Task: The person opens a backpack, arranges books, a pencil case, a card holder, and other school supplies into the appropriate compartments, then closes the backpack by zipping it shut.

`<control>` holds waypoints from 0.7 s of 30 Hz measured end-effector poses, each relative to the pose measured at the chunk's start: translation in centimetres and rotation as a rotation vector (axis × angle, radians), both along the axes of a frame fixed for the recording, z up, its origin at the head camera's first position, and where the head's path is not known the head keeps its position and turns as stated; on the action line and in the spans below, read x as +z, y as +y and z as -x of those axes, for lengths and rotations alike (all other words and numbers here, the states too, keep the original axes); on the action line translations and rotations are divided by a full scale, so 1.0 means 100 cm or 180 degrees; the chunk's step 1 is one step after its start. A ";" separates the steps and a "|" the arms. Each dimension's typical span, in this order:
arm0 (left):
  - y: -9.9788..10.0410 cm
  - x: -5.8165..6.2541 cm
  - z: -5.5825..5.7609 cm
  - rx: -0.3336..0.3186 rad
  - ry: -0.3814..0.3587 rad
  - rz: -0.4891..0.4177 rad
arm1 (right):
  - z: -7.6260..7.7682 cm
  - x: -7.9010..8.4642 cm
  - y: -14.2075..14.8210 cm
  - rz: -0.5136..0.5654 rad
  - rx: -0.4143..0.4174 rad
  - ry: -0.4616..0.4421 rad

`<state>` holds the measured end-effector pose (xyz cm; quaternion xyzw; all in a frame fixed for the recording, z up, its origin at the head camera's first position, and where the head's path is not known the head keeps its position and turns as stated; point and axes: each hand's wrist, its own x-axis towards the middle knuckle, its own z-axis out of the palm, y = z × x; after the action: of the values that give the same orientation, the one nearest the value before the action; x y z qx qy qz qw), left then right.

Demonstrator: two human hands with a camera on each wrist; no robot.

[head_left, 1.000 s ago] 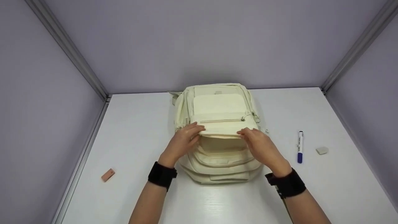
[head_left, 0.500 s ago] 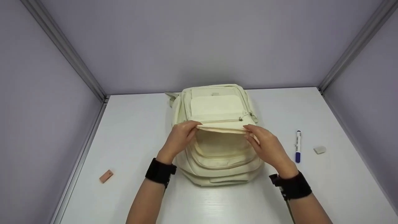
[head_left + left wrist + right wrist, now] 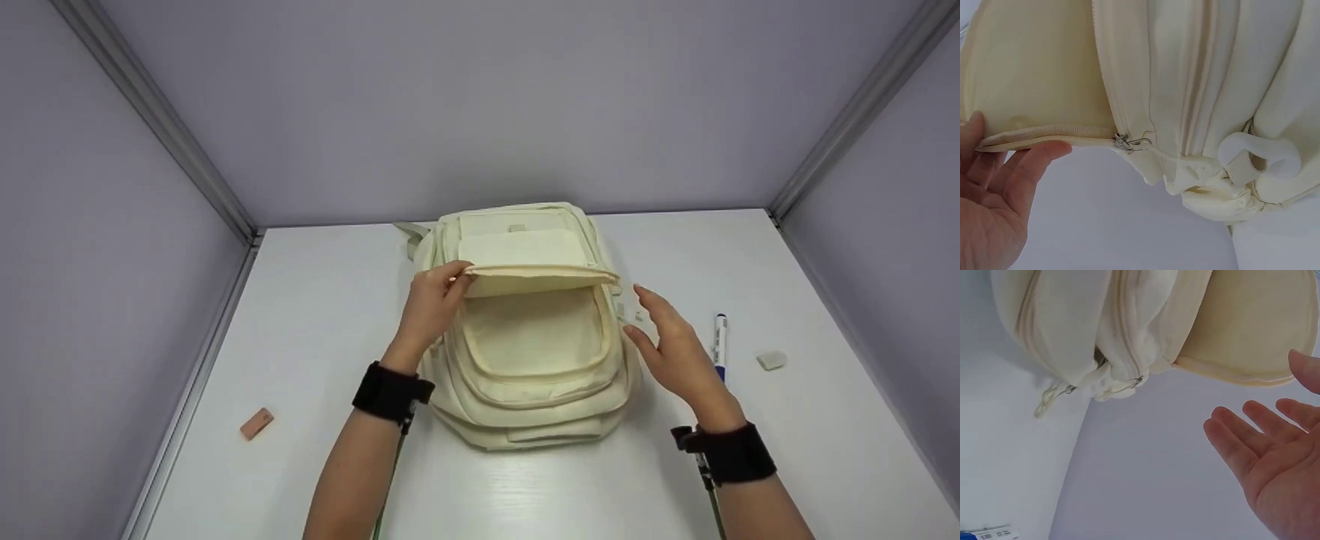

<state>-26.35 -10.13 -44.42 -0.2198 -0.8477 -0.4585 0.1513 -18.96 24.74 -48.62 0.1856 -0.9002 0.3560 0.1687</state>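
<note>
A cream backpack (image 3: 536, 405) lies on the white table, its front pocket flap (image 3: 536, 283) lifted so the pocket's inside shows. My left hand (image 3: 431, 304) pinches the left part of that flap's edge between thumb and fingers; the left wrist view shows the zipped rim (image 3: 1044, 138) between them, with a metal zipper pull (image 3: 1129, 142) nearby. To the right of the bag my right hand (image 3: 679, 356) is held in the air, fingers spread and apart from the flap. Nothing is in its palm (image 3: 1292, 489) in the right wrist view.
A white marker with a blue cap (image 3: 720, 341) lies right of the bag, partly covered by my right hand. Farther right is a small grey eraser (image 3: 771, 361). A pinkish block (image 3: 256, 424) lies on the table's (image 3: 315, 330) left side. Grey walls stand around the table.
The flap has risen and folded back, opening the pocket wider. My right hand has let go of the flap's edge and moved right. My left hand has moved up, still gripping the flap.
</note>
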 end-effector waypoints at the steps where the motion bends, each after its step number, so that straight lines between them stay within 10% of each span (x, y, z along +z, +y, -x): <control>1: 0.000 0.001 0.002 0.0027 -0.0019 -0.0056 | 0.000 -0.002 0.002 0.0013 -0.0031 -0.0040; 21: 0.014 0.023 0.027 0.0711 -0.0508 -0.0248 | 0.003 -0.039 0.053 -0.1207 -0.1130 -0.1682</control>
<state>-29.09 -8.71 -42.14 -0.0809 -0.8577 -0.4874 0.1420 -19.21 30.03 -52.51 -0.0438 -0.9808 0.1837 -0.0478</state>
